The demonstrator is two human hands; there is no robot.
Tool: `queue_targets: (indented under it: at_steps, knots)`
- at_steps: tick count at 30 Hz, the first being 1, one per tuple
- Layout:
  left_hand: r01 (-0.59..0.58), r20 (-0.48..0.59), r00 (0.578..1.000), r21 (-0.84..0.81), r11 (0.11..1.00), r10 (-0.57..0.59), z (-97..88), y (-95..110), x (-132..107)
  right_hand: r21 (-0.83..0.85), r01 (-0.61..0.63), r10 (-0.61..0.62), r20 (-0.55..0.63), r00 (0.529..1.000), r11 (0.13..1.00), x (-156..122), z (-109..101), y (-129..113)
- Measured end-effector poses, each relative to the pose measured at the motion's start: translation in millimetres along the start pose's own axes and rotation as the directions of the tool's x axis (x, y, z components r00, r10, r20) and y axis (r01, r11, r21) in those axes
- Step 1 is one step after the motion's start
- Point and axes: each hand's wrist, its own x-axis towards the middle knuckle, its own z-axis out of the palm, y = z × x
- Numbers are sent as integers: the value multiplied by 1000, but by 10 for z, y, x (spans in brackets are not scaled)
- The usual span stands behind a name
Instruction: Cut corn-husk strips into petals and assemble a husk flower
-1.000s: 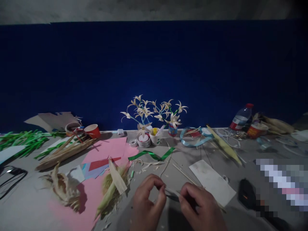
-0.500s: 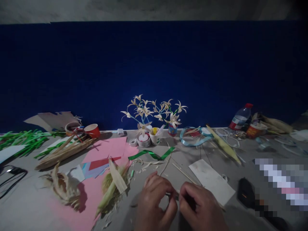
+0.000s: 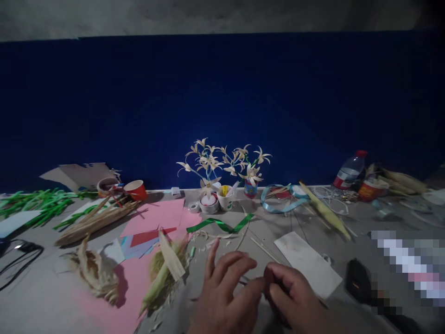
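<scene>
A thin dark strip [image 3: 244, 279] was held low in the middle of the view, between two bare hands above a grey table [image 3: 41, 297]; only a short length showed through the left fingers. The right hand [image 3: 294, 294] had its thumb and forefinger pinched together, apparently on the strip's end. The left hand [image 3: 229, 290] reached across with its outer fingers lifted and spread; its forefinger came up close to the right fingertips, but its thumb was hidden, so whether it pinched anything could not be told.

For such a slender piece, a steady right pinch and light, small turns of the left fingertips seemed best, with the strip kept taut so that it would not buckle. The left fingers themselves blocked the view of the work; lowering them a little would probably help.

Just beyond the hands lay thin sticks [image 3: 266, 250] and a white card [image 3: 308, 264], near enough for a knuckle to brush. Pale shavings [image 3: 208, 239] and a green ribbon [image 3: 220, 224] lay farther back. To the left, a husk [image 3: 153, 292] rested on pink paper [image 3: 158, 215]. At the back stood pale flowers [image 3: 209, 162] and a white cup [image 3: 225, 200], with a bottle [image 3: 350, 170] well off to the right.
</scene>
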Motion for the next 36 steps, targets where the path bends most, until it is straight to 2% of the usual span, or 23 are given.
queue_targets:
  at_steps: [3,5,6,7,9,11,15,17,19,21,24,26,30,32,34,36]
  knots:
    - [40,21,999,-99,994,-38,33,4,22,182,-148,129,116,985,972,9,-22,21]
    - [137,89,989,-282,950,-116,40,-14,12,226,-148,123,119,985,963,0,-69,17]
    - [220,143,974,-389,895,-177,44,-21,1,237,-108,86,102,991,965,-8,-95,8]
    - [319,210,946,-486,814,-246,51,-24,-12,248,-63,42,90,995,967,-15,-119,-6]
    - [506,346,862,-608,612,-369,82,-23,-47,246,14,-37,88,995,969,-26,-147,-33]
    - [613,438,784,-656,440,-440,134,-18,-93,227,28,-57,120,991,974,-23,-145,-43]
    - [661,535,700,-736,145,-473,235,-21,-183,275,-76,33,157,987,958,21,-90,-5]
    - [649,576,676,-760,2,-460,260,-24,-210,337,-158,105,171,980,928,42,-62,18]
    - [633,601,666,-769,-92,-442,271,-27,-227,408,-227,159,193,968,884,53,-42,31]
    - [615,606,669,-776,-136,-431,280,-29,-243,471,-278,191,224,956,837,51,-31,36]
    - [587,594,700,-795,-154,-396,294,-31,-270,547,-311,193,263,945,777,36,-24,40]
    - [574,594,707,-799,-180,-383,291,-30,-284,592,-328,188,286,939,736,27,-27,44]
    - [545,622,654,-782,-303,-430,231,-37,-279,693,-323,181,272,945,645,27,-58,60]
    - [526,620,631,-784,-330,-467,187,-50,-255,710,-294,170,243,955,639,36,-76,64]
    - [566,601,637,-790,-236,-483,152,-64,-216,692,-288,172,234,957,662,47,-81,61]
    - [620,568,689,-784,-42,-450,134,-70,-170,653,-291,184,229,956,699,53,-72,52]
